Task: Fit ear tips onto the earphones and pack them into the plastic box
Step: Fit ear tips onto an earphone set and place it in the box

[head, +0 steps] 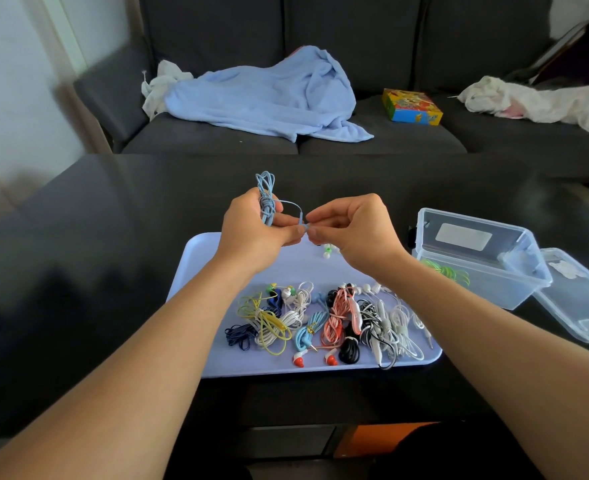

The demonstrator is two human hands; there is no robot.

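Note:
My left hand (260, 230) grips a coiled light-blue earphone bundle (266, 192) above the far end of a lilac tray (196, 265). One earbud on a short loop of cord sticks out toward my right hand (352, 230), whose thumb and fingers pinch at that earbud tip where the two hands meet; what the fingertips hold is too small to see. Loose white and green ear tips (327, 252) lie on the tray just under the hands. Several coiled earphones (324, 320) in many colours lie along the tray's near side. A clear plastic box (476, 258) at the right holds a green earphone (449, 271).
The box's clear lid (584, 306) lies to the right of the box on the dark table (95, 237). Beyond the table stands a grey sofa (372, 39) with a blue blanket (269, 95), a colourful box (411, 107) and white cloths.

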